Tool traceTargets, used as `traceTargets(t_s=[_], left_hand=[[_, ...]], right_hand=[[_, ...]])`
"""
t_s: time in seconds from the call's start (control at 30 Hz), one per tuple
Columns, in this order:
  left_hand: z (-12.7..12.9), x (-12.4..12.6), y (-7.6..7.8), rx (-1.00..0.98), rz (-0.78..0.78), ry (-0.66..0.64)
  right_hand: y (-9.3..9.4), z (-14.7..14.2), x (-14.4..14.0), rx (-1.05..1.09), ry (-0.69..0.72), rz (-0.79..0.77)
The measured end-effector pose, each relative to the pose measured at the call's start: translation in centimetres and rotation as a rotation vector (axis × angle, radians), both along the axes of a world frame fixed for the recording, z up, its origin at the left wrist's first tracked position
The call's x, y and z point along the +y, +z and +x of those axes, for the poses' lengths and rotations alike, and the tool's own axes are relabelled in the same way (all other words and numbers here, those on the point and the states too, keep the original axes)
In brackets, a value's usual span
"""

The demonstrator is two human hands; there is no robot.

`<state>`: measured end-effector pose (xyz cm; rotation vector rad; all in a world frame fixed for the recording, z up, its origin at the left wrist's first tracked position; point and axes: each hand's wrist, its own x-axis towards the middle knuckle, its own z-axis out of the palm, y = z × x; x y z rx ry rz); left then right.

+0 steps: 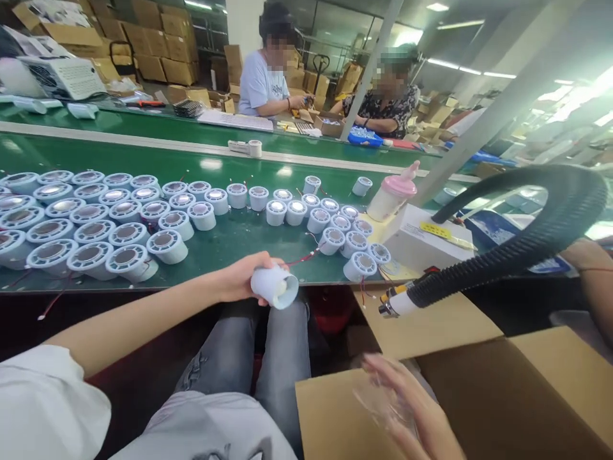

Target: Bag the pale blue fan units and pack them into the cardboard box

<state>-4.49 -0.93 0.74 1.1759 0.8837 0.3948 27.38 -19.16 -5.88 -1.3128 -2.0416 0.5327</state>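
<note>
Right hand: the right hand [407,402], at about 5 o'clock in the view, hovers over the open cardboard box [502,396]; fingers spread and loosely curved around a thin clear film [383,399] that is blurred and barely legible.
Left hand: the left hand [242,279], near centre, has its fingers wrapped shut around a white cylindrical housing [275,287], held in the air just off the near edge of the belt, above the lap.
Key relation: the housing lies at roughly 11 o'clock from the right fingers, well apart from them; its long axis runs towards 4 o'clock, open mouth turned to the box. The left hand has it; the right is free of it.
Hose: a black ribbed hose [527,246] arcs in from 3 o'clock, its pale nozzle [395,303] between housing and box.
Belt: the green conveyor [230,233] carries ranks of similar white housings [90,220] from 9 to 1 o'clock, some trailing red wires; a pink-capped bottle [393,191] stands at 2 o'clock.
Far side: two seated people at 12 o'clock, working with their own hands among cartons.
Not legible: the film's outline, the box's contents, and the housing's inside.
</note>
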Motion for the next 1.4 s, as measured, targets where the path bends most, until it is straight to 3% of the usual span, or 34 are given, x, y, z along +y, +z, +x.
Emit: traceTargets(t_s=[0.03,0.1,0.2,0.27,0.37,0.43,0.6,0.77,0.93,1.0,1.1,1.2,1.27,1.4], left_hand=[[0.8,-0.9,-0.6,-0.052,-0.109,-0.038],[2.3,-2.3,-1.7,-0.026,-0.164,-0.149],[3.6,-3.4,-2.6,0.063,-0.015,-0.346],[4.1,-3.8,-2.7,0.136,0.243,-0.422],[4.3,-4.1,-2.7,0.231,0.651,-0.390],[4.4,-4.4,-3.0,0.226,0.739,-0.336],[4.5,-4.7,-5.1,0.098,0.671,-0.212],[4.5,-4.6,-6.0,0.055,0.667,-0.314],[4.7,-4.9,-5.8,-0.079,0.448,-0.339],[4.7,-5.2,-5.7,-0.102,0.341,-0.294],[4.7,-5.5,-5.4,-0.132,0.197,-0.220],[4.6,-5.8,-5.2,-0.135,0.089,-0.231],[4.5,-5.8,-5.0,-0.141,0.090,-0.270],[4.1,-5.6,-4.6,-0.180,0.216,-0.318]], right_hand=[[0.9,-2.4,1.1,-0.110,-0.009,0.079],[2.3,-6.2,3.2,-0.297,-0.060,0.259],[3.0,-8.7,5.2,-0.445,-0.210,0.306],[2.8,-8.8,5.6,-0.440,-0.225,0.218],[2.5,-8.1,5.5,-0.253,-0.124,-0.028],[2.6,-7.8,5.3,-0.052,-0.083,-0.201],[2.7,-7.8,4.8,0.362,-0.192,-0.394],[2.5,-7.4,4.8,0.561,-0.304,-0.446],[2.0,-6.7,4.9,0.875,-0.342,-0.585],[1.9,-6.5,4.7,0.831,-0.258,-0.519],[1.7,-6.5,4.2,0.518,-0.115,-0.285],[1.6,-6.5,3.5,0.315,-0.079,-0.113],[1.6,-6.4,3.2,0.314,-0.072,-0.112],[1.9,-6.4,3.1,0.464,-0.082,-0.262]])
